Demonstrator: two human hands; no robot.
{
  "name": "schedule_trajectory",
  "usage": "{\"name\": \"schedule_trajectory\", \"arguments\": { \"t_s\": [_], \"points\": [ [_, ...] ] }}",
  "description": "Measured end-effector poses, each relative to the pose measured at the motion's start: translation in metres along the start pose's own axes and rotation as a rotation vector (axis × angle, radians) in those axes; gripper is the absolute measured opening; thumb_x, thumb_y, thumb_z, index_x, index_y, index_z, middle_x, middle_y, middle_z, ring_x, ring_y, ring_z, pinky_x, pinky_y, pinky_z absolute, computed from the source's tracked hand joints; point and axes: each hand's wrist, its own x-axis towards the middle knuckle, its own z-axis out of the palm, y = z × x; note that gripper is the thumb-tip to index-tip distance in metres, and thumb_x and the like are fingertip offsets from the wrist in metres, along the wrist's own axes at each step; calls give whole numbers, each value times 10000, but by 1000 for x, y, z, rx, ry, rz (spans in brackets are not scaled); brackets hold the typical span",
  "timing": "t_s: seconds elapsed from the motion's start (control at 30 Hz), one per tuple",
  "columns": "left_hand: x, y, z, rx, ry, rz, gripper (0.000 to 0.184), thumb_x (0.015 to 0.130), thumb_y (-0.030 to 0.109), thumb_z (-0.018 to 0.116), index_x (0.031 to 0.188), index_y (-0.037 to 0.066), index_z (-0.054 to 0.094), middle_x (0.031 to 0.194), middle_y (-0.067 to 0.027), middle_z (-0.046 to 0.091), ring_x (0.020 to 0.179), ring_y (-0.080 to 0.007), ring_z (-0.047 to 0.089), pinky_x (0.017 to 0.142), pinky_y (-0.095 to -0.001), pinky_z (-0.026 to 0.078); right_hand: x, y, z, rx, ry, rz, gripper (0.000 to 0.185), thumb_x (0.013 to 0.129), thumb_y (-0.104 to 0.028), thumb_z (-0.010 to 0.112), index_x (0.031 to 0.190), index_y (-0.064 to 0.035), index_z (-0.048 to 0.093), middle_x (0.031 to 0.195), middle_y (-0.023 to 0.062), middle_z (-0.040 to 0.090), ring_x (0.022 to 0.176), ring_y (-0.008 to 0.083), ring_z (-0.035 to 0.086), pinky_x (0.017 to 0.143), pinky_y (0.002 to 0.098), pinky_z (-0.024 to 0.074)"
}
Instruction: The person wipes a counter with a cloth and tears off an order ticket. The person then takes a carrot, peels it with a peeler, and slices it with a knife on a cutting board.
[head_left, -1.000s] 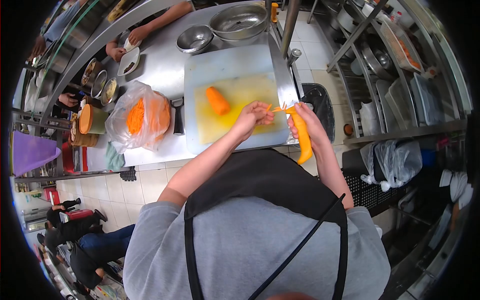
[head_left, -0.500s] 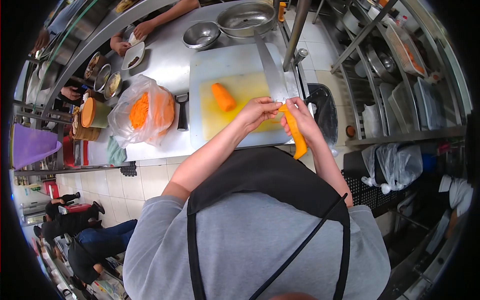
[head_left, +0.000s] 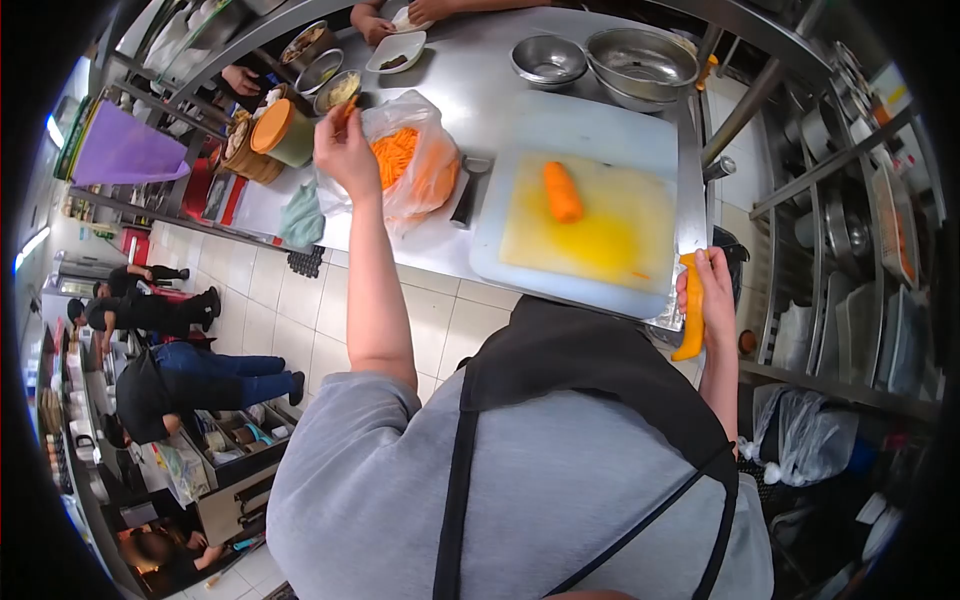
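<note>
My left hand (head_left: pixel 346 152) is raised beside a clear plastic bag (head_left: pixel 425 115) of shredded carrot (head_left: pixel 396 153). Its fingers pinch a small orange carrot piece (head_left: pixel 350 106). At the board's right edge, my right hand (head_left: pixel 711 285) is wrapped round the yellow handle of a knife (head_left: pixel 690 335); I cannot make out the blade clearly. A peeled carrot (head_left: pixel 562 192) lies on the yellow-stained cutting board (head_left: pixel 630 215), which rests on a larger pale board (head_left: pixel 545 120). Between bag and boards lies a black-handled peeler (head_left: pixel 466 203).
Metal bowls (head_left: pixel 548 62) stand behind the boards. A green cloth (head_left: pixel 302 215) and an orange-lidded container (head_left: pixel 270 127) sit left of the bag. Across the table, another person's hands are near a white dish (head_left: pixel 397 52). Metal shelving (head_left: pixel 830 395) runs along the right.
My left hand has moved from beside the knife to the far left, past the bag, with a small orange piece. My right hand has lowered the knife at the board's right edge. The view has shifted.
</note>
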Motion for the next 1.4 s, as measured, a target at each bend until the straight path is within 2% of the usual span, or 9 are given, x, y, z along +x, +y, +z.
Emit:
{"name": "schedule_trajectory", "arguments": {
  "t_s": [0.03,0.1,0.23,0.3,0.63,1.07,1.13,1.23,1.4],
  "points": [
    [8,-33,-10,5,6,1,196,770,123,622,933,14,626,823,-68,637,732,-168,596,676,-279,469,0,1,0,-15,2,14,254,899,-314,448,1004,-98,367,594,40,496,452,88,460,399,213,373],
    [13,-82,-23,990,-727,-244,218,748,170,637,956,106,642,874,-72,645,739,-285,606,733,-359,475,0,1,3,-52,11,26,255,898,-310,454,1011,-98,367,599,39,500,453,88,462,402,212,377],
    [13,-48,-18,944,-560,-288,259,709,166,650,967,173,646,950,-80,628,790,-354,580,792,-403,451,1,0,5,-82,-27,13,275,889,-302,476,1035,-96,368,606,36,502,458,87,466,407,216,381],
    [1,-27,-9,1058,-359,221,285,686,120,636,967,165,646,962,-85,621,858,-314,562,799,-386,441,-2,2,1,-94,-4,8,285,885,-298,485,1047,-95,369,609,36,503,461,86,468,408,218,382],
    [-235,123,115,182,-1514,415,151,663,100,622,791,21,637,845,-140,593,880,-302,532,746,-381,456,-14,4,-27,-46,115,-21,291,860,-277,534,1008,-84,375,606,37,509,470,83,480,408,220,385],
    [-277,123,122,100,-1466,468,121,636,84,600,709,-12,591,777,-171,574,800,-309,550,695,-382,474,-15,20,-17,-93,109,38,293,854,-267,541,1010,-81,376,606,37,507,458,92,475,401,228,387],
    [-267,108,120,36,-1420,122,99,651,87,592,709,6,588,692,-177,571,690,-314,567,655,-394,472,-12,21,-13,-93,79,49,301,854,-267,541,1020,-82,371,606,37,504,457,92,472,399,228,385],
    [-184,94,102,349,-1212,-194,164,740,130,542,797,-11,604,677,-160,600,651,-232,605,607,-306,465,-6,25,-6,-105,53,44,319,852,-276,543,1030,-82,365,608,37,497,456,92,465,397,228,381],
    [-41,-3,8,753,-611,-30,167,741,160,562,819,30,633,801,-165,630,728,-283,621,661,-346,472,-1,33,4,-211,-5,95,363,848,-282,542,1089,-78,362,607,39,493,455,95,458,396,235,384]
  ]
}}
